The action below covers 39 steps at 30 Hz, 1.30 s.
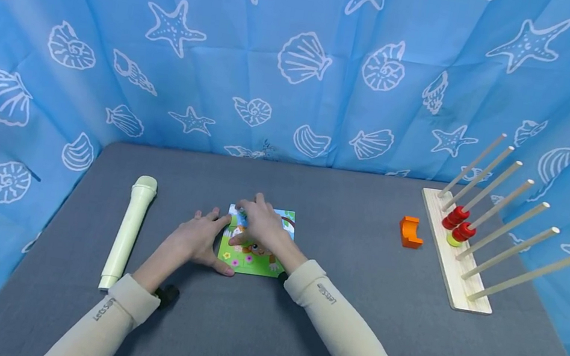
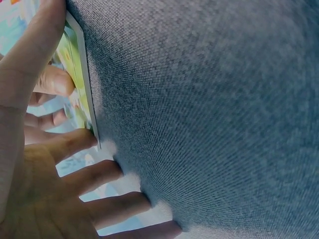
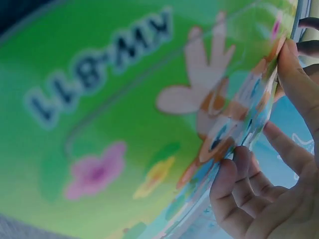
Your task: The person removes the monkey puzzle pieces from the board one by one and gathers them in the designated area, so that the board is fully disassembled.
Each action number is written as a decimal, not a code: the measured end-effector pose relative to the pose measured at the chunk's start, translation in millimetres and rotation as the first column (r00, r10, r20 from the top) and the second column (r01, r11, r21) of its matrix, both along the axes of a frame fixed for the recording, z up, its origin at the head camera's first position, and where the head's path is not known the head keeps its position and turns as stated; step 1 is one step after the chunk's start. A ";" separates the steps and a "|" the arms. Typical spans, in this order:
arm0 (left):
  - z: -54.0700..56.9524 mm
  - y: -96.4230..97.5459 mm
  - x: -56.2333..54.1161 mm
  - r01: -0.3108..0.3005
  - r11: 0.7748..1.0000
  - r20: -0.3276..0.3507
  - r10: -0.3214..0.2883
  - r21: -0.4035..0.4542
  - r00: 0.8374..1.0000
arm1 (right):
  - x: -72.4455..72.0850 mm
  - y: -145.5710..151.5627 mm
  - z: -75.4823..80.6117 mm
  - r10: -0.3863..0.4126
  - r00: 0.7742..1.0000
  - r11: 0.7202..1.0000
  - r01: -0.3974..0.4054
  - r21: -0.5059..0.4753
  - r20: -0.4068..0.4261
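Note:
A flat picture puzzle board (image 1: 254,266) lies on the table, printed with a cartoon animal, flowers and green grass. My left hand (image 1: 195,239) spreads along its left side, with thumb and index finger at the edge; in the left wrist view its other fingertips rest on the cloth beside the board's rim (image 2: 89,94). Over the upper middle of the board is my right hand (image 1: 263,225). In the right wrist view its fingertips (image 3: 288,50) touch the picture, thumb and fingers spread apart. The hand covers part of the picture.
To the left lies a pale green microphone-shaped tube (image 1: 127,235). An orange curved block (image 1: 410,232) sits on the right, near a wooden peg rack (image 1: 458,287) with red and yellow beads (image 1: 456,218). A blue shell-print curtain (image 1: 294,112) hangs behind the grey table (image 1: 342,235).

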<state>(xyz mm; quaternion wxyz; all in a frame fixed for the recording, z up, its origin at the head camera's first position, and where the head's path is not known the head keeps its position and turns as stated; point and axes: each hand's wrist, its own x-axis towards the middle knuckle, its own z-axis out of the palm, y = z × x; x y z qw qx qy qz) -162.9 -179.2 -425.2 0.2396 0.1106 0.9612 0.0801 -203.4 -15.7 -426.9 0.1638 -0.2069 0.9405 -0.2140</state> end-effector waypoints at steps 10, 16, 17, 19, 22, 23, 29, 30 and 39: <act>-2.3 -0.3 1.0 0.002 1.000 -0.020 -0.002 0.000 1.000 | -1.3 1.2 12.7 0.061 0.998 0.996 -0.063 0.070 0.025; -2.4 -0.2 0.9 0.003 1.000 -0.021 -0.003 -0.001 1.000 | -0.4 -0.5 9.4 0.044 0.998 0.997 -0.041 0.071 -0.038; -2.5 -0.1 0.9 0.003 1.000 -0.021 -0.003 -0.002 1.000 | -0.1 -0.6 8.9 0.041 0.998 0.997 -0.038 0.069 -0.046; -2.6 0.0 1.0 0.004 1.000 -0.022 -0.004 -0.002 1.000 | 0.5 -0.7 8.3 0.039 0.997 0.997 -0.035 0.066 -0.065; -3.1 0.0 1.1 0.003 1.000 -0.022 -0.003 -0.001 1.000 | 1.9 -0.3 7.7 0.038 0.995 0.998 -0.033 0.055 -0.095; -3.2 -0.1 1.1 0.002 1.000 -0.022 -0.002 0.000 1.000 | 2.4 -0.1 7.5 0.040 0.994 0.998 -0.035 0.052 -0.106; -3.1 0.5 0.9 -0.002 1.000 -0.018 0.002 0.004 1.000 | 3.8 2.2 5.5 0.058 0.984 0.997 -0.050 0.051 -0.167; -3.1 0.5 0.9 -0.002 1.000 -0.017 0.003 0.006 1.000 | 3.8 2.9 5.4 0.058 0.984 0.998 -0.050 0.048 -0.171; -4.0 0.5 0.9 0.000 1.000 -0.021 0.000 0.001 1.000 | -2.0 17.1 13.1 0.019 0.991 1.000 -0.020 -0.006 -0.129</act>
